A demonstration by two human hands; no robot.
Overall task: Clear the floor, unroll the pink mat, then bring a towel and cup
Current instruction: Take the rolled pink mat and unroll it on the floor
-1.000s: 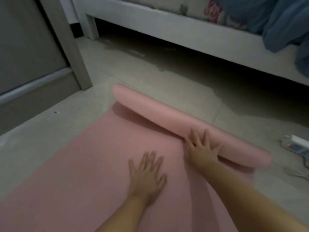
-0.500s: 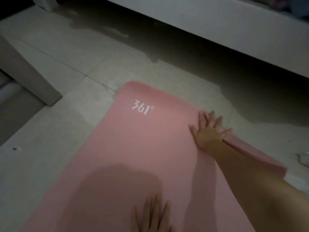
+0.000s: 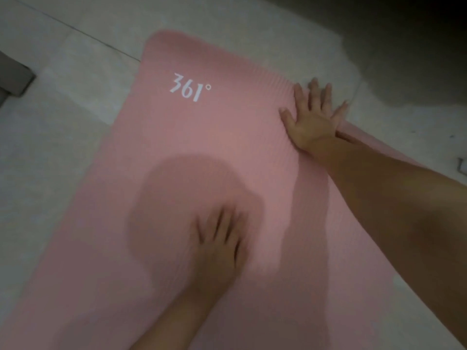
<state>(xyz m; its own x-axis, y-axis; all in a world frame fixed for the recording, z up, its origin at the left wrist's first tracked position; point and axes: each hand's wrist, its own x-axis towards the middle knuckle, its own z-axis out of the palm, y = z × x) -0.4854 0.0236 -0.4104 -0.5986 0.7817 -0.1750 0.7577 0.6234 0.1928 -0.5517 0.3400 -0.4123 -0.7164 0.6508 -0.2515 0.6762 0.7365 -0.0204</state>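
Observation:
The pink mat [image 3: 202, 137] lies flat and unrolled on the tiled floor, with a white "361°" print near its far left corner. My right hand [image 3: 313, 117] is spread flat, palm down, on the mat's far right edge. My left hand [image 3: 219, 238] rests palm down near the middle of the mat, blurred, with fingers apart. Neither hand holds anything. No towel or cup is in view.
Pale floor tiles [image 3: 63, 109] surround the mat. A dark shadowed area [image 3: 404, 46] fills the far right. A grey furniture corner [image 3: 12, 79] sits at the left edge. A small white object [image 3: 462, 165] peeks in at the right edge.
The rolled end of the mat has been pushed away and now lies flat, showing the print. My right hand followed it to the far edge; my left hand slid forward.

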